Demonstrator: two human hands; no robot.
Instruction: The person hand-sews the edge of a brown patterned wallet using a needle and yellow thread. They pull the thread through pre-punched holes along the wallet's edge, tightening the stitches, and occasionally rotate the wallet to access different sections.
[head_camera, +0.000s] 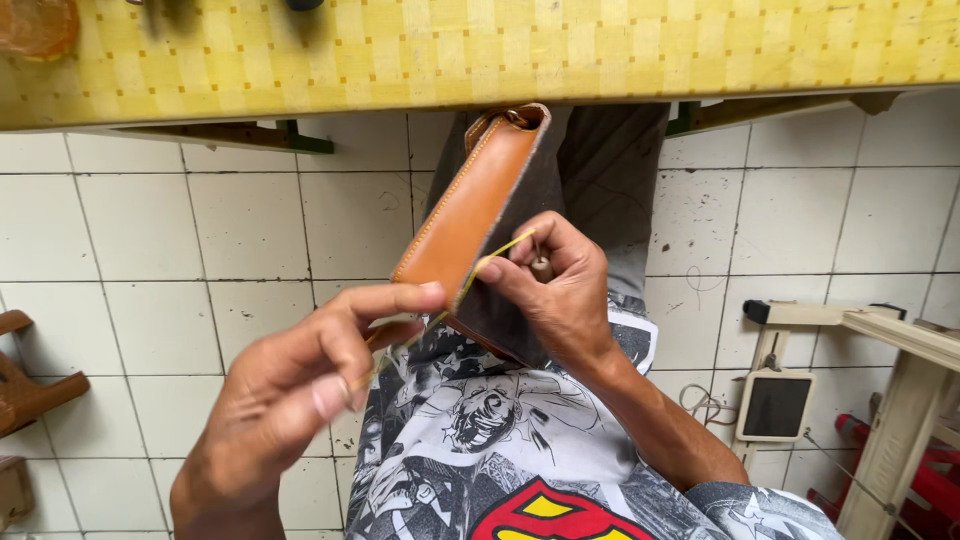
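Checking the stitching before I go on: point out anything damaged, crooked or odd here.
Nothing stands out. The tan leather piece looks intact, its edge stitches even; yellow thread runs between the left hand and right hand.

Above the hands the edge of the yellow checked table (480, 60) closes the way upward, and the tan leather case (470, 205) reaches up to it; to the left of the left hand (290, 400) open room runs over the white tiled floor (200, 230) as far as the brown wooden stool (30, 390). To the right of the right hand (560, 290) the floor lies free up to the pale wooden frame (880, 380); the person's lap fills the space beneath both hands.
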